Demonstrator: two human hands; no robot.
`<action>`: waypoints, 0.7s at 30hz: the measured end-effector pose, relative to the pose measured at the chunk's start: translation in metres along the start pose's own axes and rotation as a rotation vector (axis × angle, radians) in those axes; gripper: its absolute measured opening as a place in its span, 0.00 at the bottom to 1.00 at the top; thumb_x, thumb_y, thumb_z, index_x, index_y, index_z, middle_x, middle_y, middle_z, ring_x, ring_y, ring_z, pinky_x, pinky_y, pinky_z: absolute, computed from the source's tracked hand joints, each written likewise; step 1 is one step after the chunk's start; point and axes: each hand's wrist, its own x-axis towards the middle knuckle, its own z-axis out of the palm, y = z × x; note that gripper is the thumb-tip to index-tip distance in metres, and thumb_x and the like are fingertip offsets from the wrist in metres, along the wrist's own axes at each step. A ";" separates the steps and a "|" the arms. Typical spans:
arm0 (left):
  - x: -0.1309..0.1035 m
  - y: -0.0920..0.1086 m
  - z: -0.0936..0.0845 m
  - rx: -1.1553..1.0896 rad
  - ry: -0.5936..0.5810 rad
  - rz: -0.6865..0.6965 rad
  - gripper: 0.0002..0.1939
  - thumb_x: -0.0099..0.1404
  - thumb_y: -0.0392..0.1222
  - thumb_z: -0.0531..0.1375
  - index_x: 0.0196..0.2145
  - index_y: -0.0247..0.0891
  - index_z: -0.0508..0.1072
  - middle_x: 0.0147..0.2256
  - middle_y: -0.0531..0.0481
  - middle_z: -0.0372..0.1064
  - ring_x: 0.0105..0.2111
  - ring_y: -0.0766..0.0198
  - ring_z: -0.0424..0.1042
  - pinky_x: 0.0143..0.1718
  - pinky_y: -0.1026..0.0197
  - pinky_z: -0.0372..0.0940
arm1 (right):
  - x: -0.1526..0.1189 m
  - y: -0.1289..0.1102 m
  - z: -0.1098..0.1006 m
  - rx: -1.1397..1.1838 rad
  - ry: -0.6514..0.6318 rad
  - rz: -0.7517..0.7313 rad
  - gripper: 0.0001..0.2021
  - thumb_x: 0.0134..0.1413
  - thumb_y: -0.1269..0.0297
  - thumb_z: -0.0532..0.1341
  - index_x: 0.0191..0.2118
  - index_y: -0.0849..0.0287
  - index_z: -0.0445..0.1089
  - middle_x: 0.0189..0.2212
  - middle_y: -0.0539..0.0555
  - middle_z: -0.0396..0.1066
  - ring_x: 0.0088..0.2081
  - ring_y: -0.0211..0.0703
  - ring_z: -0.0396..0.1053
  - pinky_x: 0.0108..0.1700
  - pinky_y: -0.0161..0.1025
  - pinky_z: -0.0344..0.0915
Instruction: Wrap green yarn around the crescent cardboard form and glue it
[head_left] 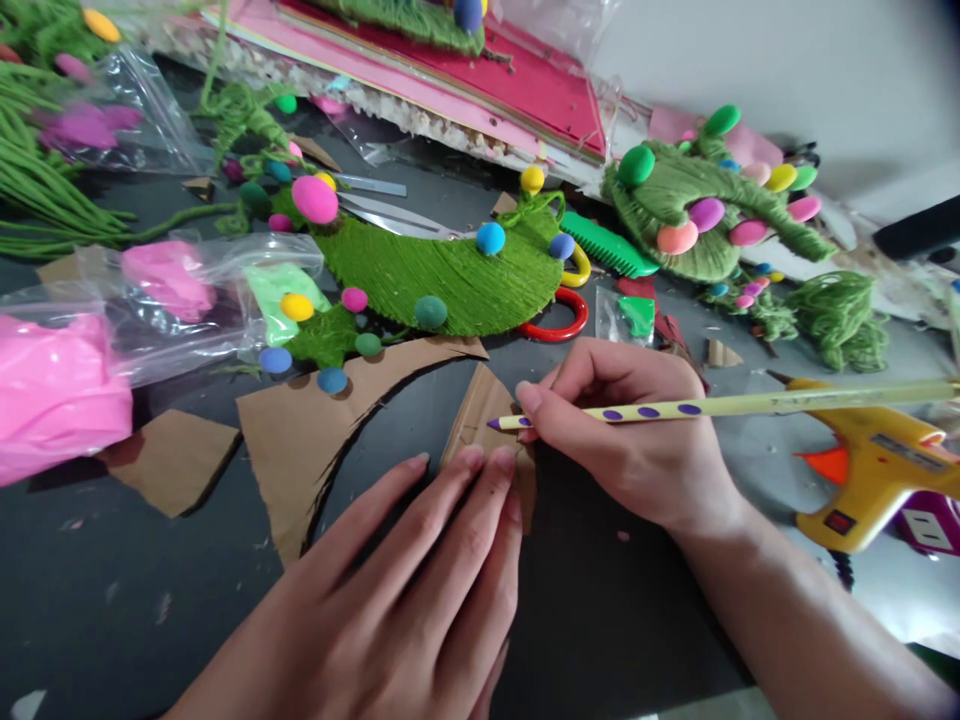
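Note:
A small brown cardboard piece [478,402] lies on the dark table, with a few short pencil lines drawn on it. My left hand [409,585] lies flat over its lower part, fingers stretched out, hiding some of it. My right hand [637,430] pinches a pale yellow pencil [739,402] with purple dots. Its purple tip points left, just over the cardboard; whether it touches I cannot tell. Beyond my hands rests a green yarn-wrapped crescent [435,275] with coloured balls. To the left is a larger curved cardboard offcut [292,430].
Scissors with a red handle [566,318] lie partly under the crescent, near a green comb [607,243]. A yellow glue gun [862,470] is at the right. Pink clay [60,390] in plastic sits left, below green yarn [52,170]. Another decorated yarn shape [675,200] stands at the back.

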 end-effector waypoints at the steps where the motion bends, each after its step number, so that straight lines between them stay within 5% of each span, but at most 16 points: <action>1: 0.000 0.000 0.000 0.000 0.001 0.000 0.29 0.69 0.46 0.55 0.63 0.26 0.65 0.64 0.35 0.63 0.64 0.47 0.61 0.68 0.46 0.49 | 0.000 0.000 0.000 0.006 0.006 0.003 0.14 0.51 0.66 0.69 0.21 0.57 0.67 0.17 0.48 0.68 0.19 0.33 0.60 0.18 0.33 0.54; 21: -0.003 -0.001 -0.001 0.015 0.005 0.025 0.31 0.69 0.48 0.55 0.64 0.27 0.64 0.65 0.35 0.61 0.64 0.46 0.61 0.68 0.46 0.49 | 0.000 0.001 0.000 0.000 0.011 -0.018 0.14 0.52 0.65 0.70 0.21 0.58 0.68 0.17 0.48 0.68 0.19 0.33 0.61 0.18 0.32 0.55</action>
